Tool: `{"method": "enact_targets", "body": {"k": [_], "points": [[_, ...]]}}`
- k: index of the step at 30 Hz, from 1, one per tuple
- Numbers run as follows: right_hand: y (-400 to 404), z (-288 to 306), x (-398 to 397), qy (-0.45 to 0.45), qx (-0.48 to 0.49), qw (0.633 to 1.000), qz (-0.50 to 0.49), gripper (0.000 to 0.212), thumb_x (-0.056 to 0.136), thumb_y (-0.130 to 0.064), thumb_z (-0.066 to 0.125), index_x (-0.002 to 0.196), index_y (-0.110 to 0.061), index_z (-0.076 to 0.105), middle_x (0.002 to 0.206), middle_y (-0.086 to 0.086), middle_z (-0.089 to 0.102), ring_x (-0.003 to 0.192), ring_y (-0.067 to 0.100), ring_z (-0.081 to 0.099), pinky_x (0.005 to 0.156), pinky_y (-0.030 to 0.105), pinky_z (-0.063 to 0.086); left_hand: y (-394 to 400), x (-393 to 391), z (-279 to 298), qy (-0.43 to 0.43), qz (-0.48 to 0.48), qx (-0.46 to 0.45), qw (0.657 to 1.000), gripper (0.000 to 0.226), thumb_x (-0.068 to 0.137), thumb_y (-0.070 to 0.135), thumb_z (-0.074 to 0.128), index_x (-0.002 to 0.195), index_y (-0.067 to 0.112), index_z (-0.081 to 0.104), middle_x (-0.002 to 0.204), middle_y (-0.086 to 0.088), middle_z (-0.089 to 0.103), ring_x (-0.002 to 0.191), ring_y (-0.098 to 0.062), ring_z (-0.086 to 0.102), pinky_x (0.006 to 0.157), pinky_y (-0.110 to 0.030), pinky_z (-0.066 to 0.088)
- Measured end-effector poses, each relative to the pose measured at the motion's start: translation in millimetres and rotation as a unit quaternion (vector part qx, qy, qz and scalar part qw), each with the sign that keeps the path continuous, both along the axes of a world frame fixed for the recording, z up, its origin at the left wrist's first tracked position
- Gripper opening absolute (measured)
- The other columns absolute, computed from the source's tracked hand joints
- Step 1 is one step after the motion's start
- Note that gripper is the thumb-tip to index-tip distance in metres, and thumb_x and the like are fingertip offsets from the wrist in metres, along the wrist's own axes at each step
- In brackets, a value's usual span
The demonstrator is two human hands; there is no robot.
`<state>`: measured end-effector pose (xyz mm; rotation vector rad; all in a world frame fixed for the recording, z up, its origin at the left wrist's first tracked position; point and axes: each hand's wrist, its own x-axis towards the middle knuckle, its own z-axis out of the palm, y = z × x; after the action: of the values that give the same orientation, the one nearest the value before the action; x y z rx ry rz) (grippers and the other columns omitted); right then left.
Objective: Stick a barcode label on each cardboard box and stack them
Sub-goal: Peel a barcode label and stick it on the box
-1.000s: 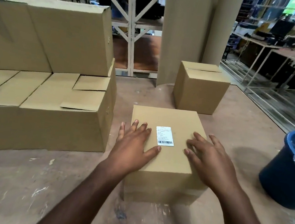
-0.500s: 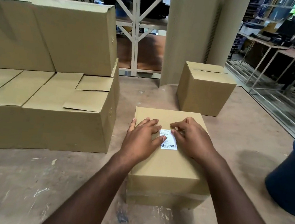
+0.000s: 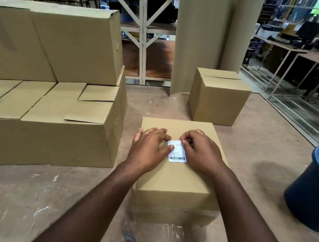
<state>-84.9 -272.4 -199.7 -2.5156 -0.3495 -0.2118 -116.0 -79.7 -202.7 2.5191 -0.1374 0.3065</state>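
white barcode label (image 3: 178, 152) at frame centre, long axis running away (barcode nearest), left hand (image 3: 148, 149) thumb and right hand (image 3: 200, 151) curled fingers pressing its top, on the cardboard box (image 3: 178, 180).

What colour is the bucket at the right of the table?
The bucket is dark blue, seen in the head view.

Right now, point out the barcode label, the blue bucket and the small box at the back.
barcode label (image 3: 178, 155): head view, on its lower printed half.
blue bucket (image 3: 308, 199): head view, on its outer wall.
small box at the back (image 3: 220, 107): head view, on its front face.
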Motion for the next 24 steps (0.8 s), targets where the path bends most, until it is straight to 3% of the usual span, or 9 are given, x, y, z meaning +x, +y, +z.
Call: {"method": "enact_targets", "body": {"k": [5,9,12,15,19,24], "points": [[0.4,1.3,-1.1,0.008,0.033,0.999,-0.005,0.012,0.099,-0.027,0.056,0.094,-0.035,0.063,0.1,-0.017,0.061,0.088,0.0,0.06,0.077,0.033,0.049,-1.8,0.3,4.5,0.004,0.009,-0.02,1.0,0.03,0.09,0.046,0.068,0.118,0.034,0.069,0.145,0.016,0.055,0.14,-0.005,0.04,0.124,-0.044,0.009],[-0.2,2.4,-3.3,0.012,0.07,0.997,-0.005,0.012,0.101,-0.029,0.056,0.094,-0.034,0.064,0.102,-0.02,0.062,0.08,-0.005,0.056,0.069,0.029,0.038,-5.0,1.5,8.0,0.017,0.021,-0.019,0.999,0.027,0.09,0.043,0.069,0.115,0.034,0.066,0.141,0.019,0.053,0.137,-0.006,0.039,0.123,-0.041,0.008],[-2.3,3.9,-5.6,0.03,0.145,0.989,0.004,0.011,0.1,-0.036,0.061,0.108,-0.038,0.067,0.101,-0.019,0.067,0.068,-0.004,0.057,0.066,0.028,0.04,-4.6,1.2,5.4,0.008,0.027,-0.033,0.999,0.026,0.088,0.044,0.07,0.113,0.035,0.066,0.139,0.02,0.054,0.135,-0.005,0.04,0.123,-0.04,0.008],[-2.6,3.5,-6.1,0.025,0.113,0.993,0.023,0.023,0.099,-0.037,0.064,0.122,-0.038,0.069,0.103,-0.018,0.065,0.076,-0.008,0.058,0.07,0.025,0.041,-4.8,0.9,6.6,0.009,0.034,-0.052,0.998,0.024,0.087,0.042,0.073,0.109,0.035,0.067,0.137,0.02,0.055,0.134,-0.004,0.041,0.124,-0.04,0.009],[-0.6,1.6,-5.1,0.003,0.061,0.998,0.024,0.004,0.097,-0.036,0.066,0.099,-0.036,0.069,0.102,-0.017,0.061,0.082,-0.007,0.058,0.067,0.025,0.038,-5.9,0.5,7.9,0.001,0.039,-0.087,0.995,0.019,0.083,0.04,0.075,0.1,0.039,0.066,0.127,0.023,0.061,0.126,-0.002,0.049,0.124,-0.042,0.012],[-2.1,0.7,-4.2,0.025,0.179,0.983,0.039,0.008,0.095,-0.025,0.069,0.09,-0.032,0.069,0.091,-0.018,0.067,0.06,0.003,0.052,0.063,0.031,0.045,-7.1,-2.7,9.2,-0.015,0.059,-0.18,0.982,0.018,0.082,0.04,0.076,0.098,0.035,0.071,0.088,0.029,0.066,0.091,0.017,0.056,0.117,-0.045,0.032]]}}
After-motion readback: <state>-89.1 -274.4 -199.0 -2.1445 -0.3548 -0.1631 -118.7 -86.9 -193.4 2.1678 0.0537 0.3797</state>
